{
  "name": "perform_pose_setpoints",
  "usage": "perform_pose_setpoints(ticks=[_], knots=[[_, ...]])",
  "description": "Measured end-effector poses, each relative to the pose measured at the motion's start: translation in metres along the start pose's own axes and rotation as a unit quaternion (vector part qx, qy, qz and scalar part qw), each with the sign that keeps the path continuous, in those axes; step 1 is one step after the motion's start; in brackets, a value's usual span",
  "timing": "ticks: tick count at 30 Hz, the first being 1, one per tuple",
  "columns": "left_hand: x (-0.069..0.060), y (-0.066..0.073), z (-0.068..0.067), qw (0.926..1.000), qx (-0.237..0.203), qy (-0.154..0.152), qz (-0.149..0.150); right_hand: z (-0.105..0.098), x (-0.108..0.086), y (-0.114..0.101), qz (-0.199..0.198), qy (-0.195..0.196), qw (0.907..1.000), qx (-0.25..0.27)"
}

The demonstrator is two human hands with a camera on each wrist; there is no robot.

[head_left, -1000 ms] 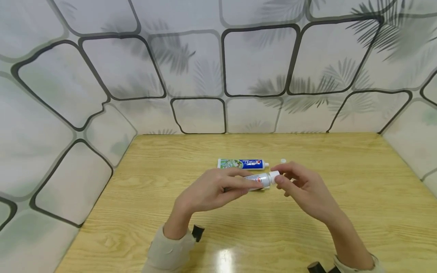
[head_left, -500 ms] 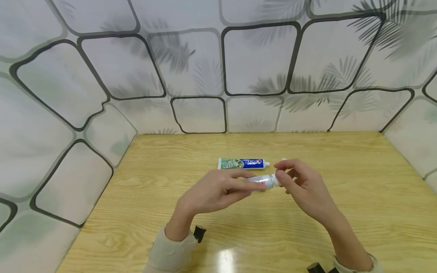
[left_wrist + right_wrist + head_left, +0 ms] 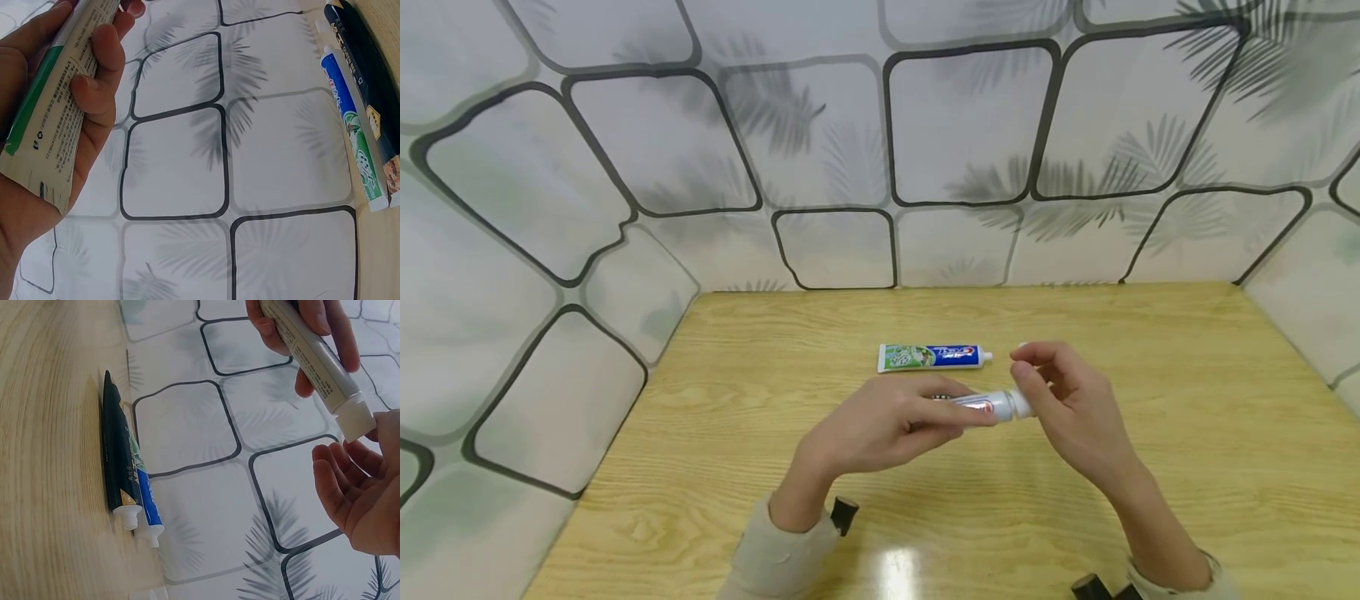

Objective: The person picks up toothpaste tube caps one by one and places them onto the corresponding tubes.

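A white toothpaste tube (image 3: 988, 406) lies in my left hand (image 3: 891, 421), raised above the table with its capped end to the right. The left wrist view shows the tube's printed back and green-edged flat end (image 3: 47, 131), with curled fingers around it. My right hand (image 3: 1078, 412) is at the tube's white cap (image 3: 355, 420), thumb and forefinger against it; the hand partly covers the cap in the head view. Behind the hands lies a blue and green toothpaste tube (image 3: 932, 357), its nozzle bare. Beside it is a black tube (image 3: 119, 450), mostly hidden by my left hand in the head view.
A small white cap (image 3: 1023, 345) lies just beyond my right fingers, partly covered. The wooden table (image 3: 737, 350) meets patterned wall covering (image 3: 842, 250) at the back and sides.
Both hands and the white tube have shifted slightly right and nearer to me. My right thumb and forefinger have moved up relative to the cap. The blue and green tube stays on the table.
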State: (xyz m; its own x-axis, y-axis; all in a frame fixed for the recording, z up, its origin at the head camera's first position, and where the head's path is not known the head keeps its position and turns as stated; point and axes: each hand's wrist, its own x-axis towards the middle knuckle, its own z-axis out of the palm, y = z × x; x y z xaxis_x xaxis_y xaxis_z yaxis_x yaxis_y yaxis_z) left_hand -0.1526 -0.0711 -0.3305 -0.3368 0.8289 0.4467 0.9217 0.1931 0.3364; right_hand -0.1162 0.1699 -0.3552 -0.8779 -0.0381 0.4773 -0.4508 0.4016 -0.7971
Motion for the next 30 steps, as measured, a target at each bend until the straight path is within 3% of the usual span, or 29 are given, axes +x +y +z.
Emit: perform_pose_setpoints(ticks=[10,18,24,30], knots=[[0.003,0.003,0.005,0.9999,-0.01,-0.01,0.004,0.003,0.001,-0.005,0.027,0.042,0.9985,0.022],[-0.001,-0.002,0.004,0.9995,-0.026,-0.011,-0.015,0.003,0.0,-0.005,0.032,0.043,0.9985,0.005],[-0.005,-0.005,-0.001,0.9988,-0.042,-0.01,-0.026,-0.001,0.0,-0.004,0.007,0.0,1.0,0.005],[-0.008,-0.006,-0.008,0.9976,-0.062,-0.007,-0.029,-0.013,-0.001,-0.002,-0.024,-0.084,0.996,0.015]])
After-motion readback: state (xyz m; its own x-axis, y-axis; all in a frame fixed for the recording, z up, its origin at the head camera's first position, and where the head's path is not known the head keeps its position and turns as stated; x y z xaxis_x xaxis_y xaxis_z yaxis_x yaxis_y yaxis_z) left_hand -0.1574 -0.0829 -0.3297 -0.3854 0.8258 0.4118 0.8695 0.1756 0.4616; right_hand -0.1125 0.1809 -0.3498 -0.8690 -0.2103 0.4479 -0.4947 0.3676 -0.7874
